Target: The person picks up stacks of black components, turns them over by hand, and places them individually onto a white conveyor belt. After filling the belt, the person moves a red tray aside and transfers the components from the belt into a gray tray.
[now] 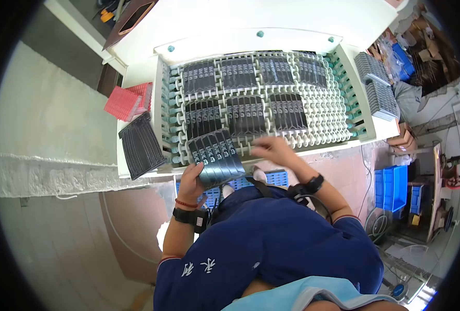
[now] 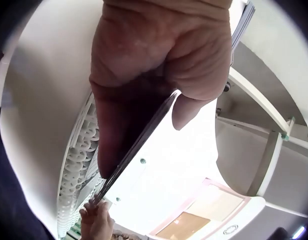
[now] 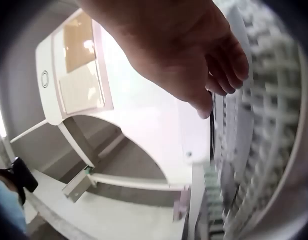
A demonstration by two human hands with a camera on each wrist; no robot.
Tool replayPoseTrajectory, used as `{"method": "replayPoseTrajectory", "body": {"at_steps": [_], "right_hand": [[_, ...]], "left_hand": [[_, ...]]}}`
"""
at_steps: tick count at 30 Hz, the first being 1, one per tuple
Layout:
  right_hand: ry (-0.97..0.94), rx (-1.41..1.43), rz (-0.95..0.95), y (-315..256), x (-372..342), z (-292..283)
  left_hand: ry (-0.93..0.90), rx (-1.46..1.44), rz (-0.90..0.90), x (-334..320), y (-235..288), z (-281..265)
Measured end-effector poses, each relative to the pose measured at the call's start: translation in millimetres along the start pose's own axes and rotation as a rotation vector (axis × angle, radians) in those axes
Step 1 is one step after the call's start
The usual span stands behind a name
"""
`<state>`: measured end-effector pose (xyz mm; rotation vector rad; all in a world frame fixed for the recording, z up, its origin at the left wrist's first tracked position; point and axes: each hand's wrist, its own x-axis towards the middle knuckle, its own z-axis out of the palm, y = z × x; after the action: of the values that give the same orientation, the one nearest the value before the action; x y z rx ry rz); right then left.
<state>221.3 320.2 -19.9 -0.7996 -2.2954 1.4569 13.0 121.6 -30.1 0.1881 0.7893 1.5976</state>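
My left hand grips the near left edge of a dark flat pack with white print, tilted over the bed's front edge. In the left wrist view the fingers and thumb of the left hand are on either side of the dark pack, seen edge-on. My right hand hovers to the right of that pack, a small gap between them in the head view, its fingertips blurred. The right wrist view has the right hand with loosely bent fingers. Similar packs lie in two rows on the white roller bed.
On the left ledge lie red slatted pieces and a black slatted piece. Grey slatted pieces are stacked on the right ledge. A white machine housing rises behind the bed. Blue crates stand on the floor at right.
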Motion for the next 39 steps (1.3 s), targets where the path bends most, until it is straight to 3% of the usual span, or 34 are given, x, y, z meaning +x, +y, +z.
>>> {"method": "replayPoseTrajectory", "body": {"at_steps": [1,3,8,11,12,15,19,21,23,26,29,31,33,35,38,39], "right_hand": [[-0.108,-0.001,-0.042,-10.9,-0.7,11.0],[-0.233,-0.150,0.050,-28.1,-3.6,21.6],[0.259,-0.543,-0.282,-33.0,-12.0,26.7],[0.081,-0.089,0.046,-26.9,-2.1,11.0],[0.018,0.292,0.267,-23.6,1.3,-0.6],[0.306,0.415,0.260,6.9,2.0,-52.0],[0.677,0.057,0.307,68.8,-12.2,-165.3],[0.731,-0.037,0.347,115.4,-16.9,-207.0],[0.686,-0.435,0.368,159.8,-18.5,-229.6],[0.844,-1.036,0.012,152.9,-18.1,-207.4],[0.676,-0.603,0.080,74.7,0.8,-145.0],[0.333,-0.050,0.141,34.7,6.4,-83.0],[-0.027,0.237,0.063,31.6,6.3,-18.7],[-0.269,0.448,0.279,5.9,1.5,10.5],[-0.165,0.568,0.339,8.9,3.3,15.2],[-0.123,0.488,0.359,12.4,3.5,13.0]], "left_hand": [[0.001,0.055,0.017,4.5,-1.5,10.4],[-0.022,0.102,0.030,12.4,-7.6,16.2],[-0.017,0.133,0.058,28.7,-20.5,20.5],[0.008,0.100,0.091,32.7,-26.8,22.2],[0.019,0.080,0.105,31.2,-27.8,23.9],[-0.040,0.003,0.089,21.0,-24.1,17.9],[-0.045,0.025,0.088,7.8,-17.8,2.8],[-0.061,0.042,0.079,5.4,-15.6,-4.3],[-0.051,0.049,0.077,5.0,-13.4,-2.2],[-0.007,0.082,0.076,7.8,-10.4,0.5],[0.057,0.159,0.089,10.9,-9.7,8.9],[0.054,0.173,0.050,14.3,-9.2,12.0],[0.042,0.191,0.026,17.5,-8.3,13.5],[0.079,0.231,0.023,16.8,-4.0,6.6],[0.176,0.395,0.071,19.9,4.4,-9.8],[0.221,0.464,0.095,20.1,7.7,-17.5]]}}
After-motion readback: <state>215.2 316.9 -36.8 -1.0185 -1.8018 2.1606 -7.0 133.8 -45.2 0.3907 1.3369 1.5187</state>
